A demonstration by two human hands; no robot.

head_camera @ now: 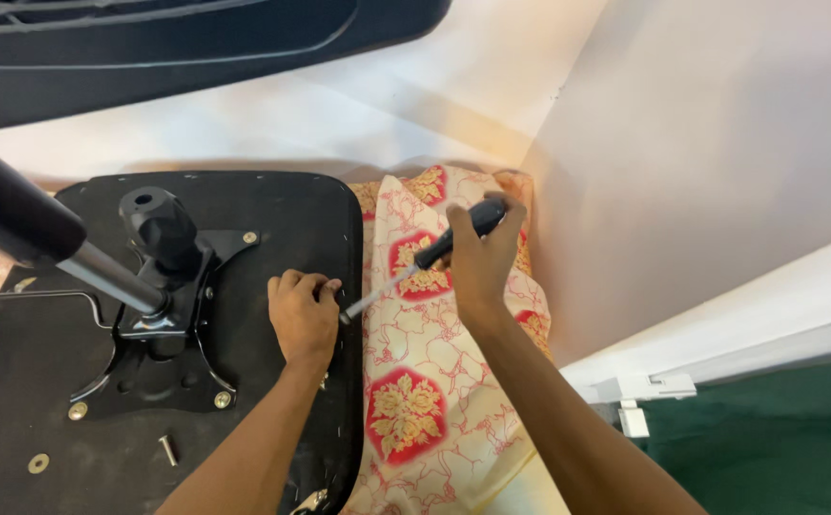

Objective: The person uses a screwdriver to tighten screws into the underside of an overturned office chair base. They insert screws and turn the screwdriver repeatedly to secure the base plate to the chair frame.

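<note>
- Gripping a black-handled screwdriver (439,253) in your right hand (480,257), you angled its tip toward the upturned chair seat (272,205).
- Your left hand (303,315) curled closed at that tip on the seat's edge, seemingly steadying it.
- A loose bolt (168,449) lay nearby.

The tip of the black-handled screwdriver (434,256) is hidden behind the closed fingers (303,284) of the left hand (303,319), the black upturned chair seat base (43,381) is cut off by the left and bottom edges, and the loose silver bolt (168,449) is too small to identify.
</note>
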